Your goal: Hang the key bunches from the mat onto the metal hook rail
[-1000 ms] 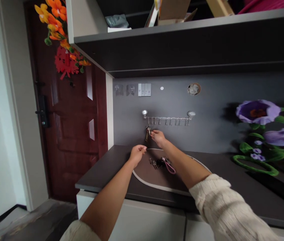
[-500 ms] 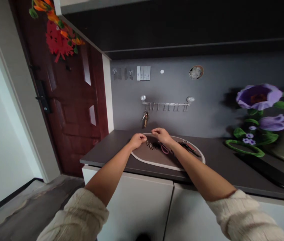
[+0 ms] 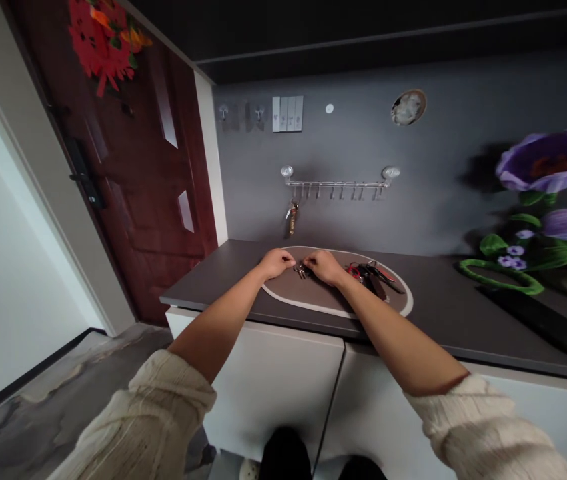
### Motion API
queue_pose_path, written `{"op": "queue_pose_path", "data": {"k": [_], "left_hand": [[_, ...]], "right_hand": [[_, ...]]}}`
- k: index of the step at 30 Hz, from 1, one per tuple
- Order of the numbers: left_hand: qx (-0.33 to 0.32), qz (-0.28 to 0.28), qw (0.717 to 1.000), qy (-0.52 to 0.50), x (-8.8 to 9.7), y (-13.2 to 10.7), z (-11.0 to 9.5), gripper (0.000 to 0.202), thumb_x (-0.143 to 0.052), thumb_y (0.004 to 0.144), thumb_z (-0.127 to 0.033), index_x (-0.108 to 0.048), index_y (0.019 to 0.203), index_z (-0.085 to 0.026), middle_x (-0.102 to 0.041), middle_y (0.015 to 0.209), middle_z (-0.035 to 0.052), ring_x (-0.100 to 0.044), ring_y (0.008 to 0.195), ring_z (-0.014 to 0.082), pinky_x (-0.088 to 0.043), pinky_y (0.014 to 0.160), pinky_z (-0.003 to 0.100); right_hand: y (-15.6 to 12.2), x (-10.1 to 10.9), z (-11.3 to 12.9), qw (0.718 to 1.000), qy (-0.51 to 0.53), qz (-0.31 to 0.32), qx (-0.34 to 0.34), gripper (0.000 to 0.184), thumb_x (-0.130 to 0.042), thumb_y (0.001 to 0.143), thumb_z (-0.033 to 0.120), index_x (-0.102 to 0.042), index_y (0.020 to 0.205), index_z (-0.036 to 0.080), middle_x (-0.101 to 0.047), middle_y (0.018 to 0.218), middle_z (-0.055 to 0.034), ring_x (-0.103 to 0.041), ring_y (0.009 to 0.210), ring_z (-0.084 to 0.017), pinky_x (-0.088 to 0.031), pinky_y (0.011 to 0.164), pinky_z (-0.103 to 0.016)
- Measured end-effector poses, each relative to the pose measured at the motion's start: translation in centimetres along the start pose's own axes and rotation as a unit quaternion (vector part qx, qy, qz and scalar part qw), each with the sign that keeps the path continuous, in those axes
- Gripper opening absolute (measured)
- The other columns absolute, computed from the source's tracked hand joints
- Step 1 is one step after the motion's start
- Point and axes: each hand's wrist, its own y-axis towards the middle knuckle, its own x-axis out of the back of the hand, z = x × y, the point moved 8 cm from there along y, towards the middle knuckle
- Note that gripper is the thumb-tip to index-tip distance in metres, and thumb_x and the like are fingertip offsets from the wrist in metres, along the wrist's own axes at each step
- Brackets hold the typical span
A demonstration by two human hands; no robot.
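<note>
Over the brown oval mat (image 3: 293, 298) with its pale rim, both my hands are close together. My left hand (image 3: 274, 264) is pinched, its fingertips at a small bunch of metal keys (image 3: 301, 272). From the other side, my right hand (image 3: 324, 267) curls its fingers down beside the keys; what lies between those fingers is hidden. Right of that hand is a pile of dark items (image 3: 374, 283) on the mat, with a red-handled thing (image 3: 353, 271) among them. On the wall, a hook rack (image 3: 338, 185) bears one key ring with a brown tag (image 3: 292, 219) at its left end.
The mat lies on a dark countertop (image 3: 213, 270) above white cabinet doors (image 3: 273, 373). Purple artificial flowers (image 3: 546, 163) stand at the right, near a long black object (image 3: 538, 327). A dark shelf overhangs the counter. A red door (image 3: 128, 193) is at the left.
My right hand has come down from above the mat to beside the keys. My left hand stays by them. The view has tilted downward, and my feet now show at the bottom.
</note>
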Motion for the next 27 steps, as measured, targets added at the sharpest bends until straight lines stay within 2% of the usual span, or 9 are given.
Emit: {"op": "queue_pose_path", "data": {"k": [6,11,20,27], "left_hand": [[0.024,0.008,0.998,-0.054,-0.3,0.1,0.7,0.014,-0.063,0.058,-0.026,-0.064,0.065,-0.014,-0.051,0.05,-0.0027,-0.039,0.049,0.008,-0.03,0.053,0.022],[0.04,0.012,0.995,-0.093,-0.3,0.0,0.7,0.013,-0.063,0.059,-0.025,-0.061,0.065,-0.013,-0.051,0.052,-0.0029,-0.04,0.051,0.0075,-0.031,0.053,0.021],[0.041,-0.003,0.984,-0.173,0.0,0.1,0.3,0.015,-0.062,0.061,-0.026,-0.058,0.065,-0.012,-0.053,0.056,-0.0018,-0.043,0.053,0.0077,-0.034,0.058,0.022],[0.048,-0.032,0.971,-0.232,0.3,0.0,0.1,0.017,-0.061,0.063,-0.029,-0.058,0.068,-0.013,-0.051,0.055,-0.003,-0.041,0.053,0.0069,-0.033,0.058,0.021]], "right_hand": [[0.1,-0.3,-0.2,1.0,-0.006,0.016,-0.005,0.014,-0.055,0.069,0.015,-0.065,0.06,0.018,-0.066,0.069,-0.0046,-0.054,0.063,-0.014,-0.036,0.065,-0.021],[0.1,-0.1,0.2,1.0,0.013,0.01,0.013,0.012,-0.056,0.066,0.012,-0.066,0.062,0.018,-0.066,0.069,-0.0035,-0.053,0.063,-0.013,-0.035,0.064,-0.021],[-0.2,0.3,0.4,0.993,0.119,-0.002,-0.006,0.011,-0.059,0.062,0.011,-0.066,0.067,0.019,-0.065,0.07,-0.0004,-0.054,0.064,-0.013,-0.037,0.066,-0.021],[-0.2,0.7,0.0,0.976,0.215,-0.028,-0.026,0.007,-0.058,0.066,0.021,-0.063,0.067,0.016,-0.061,0.065,0.0013,-0.049,0.059,-0.01,-0.035,0.062,-0.02]]}}
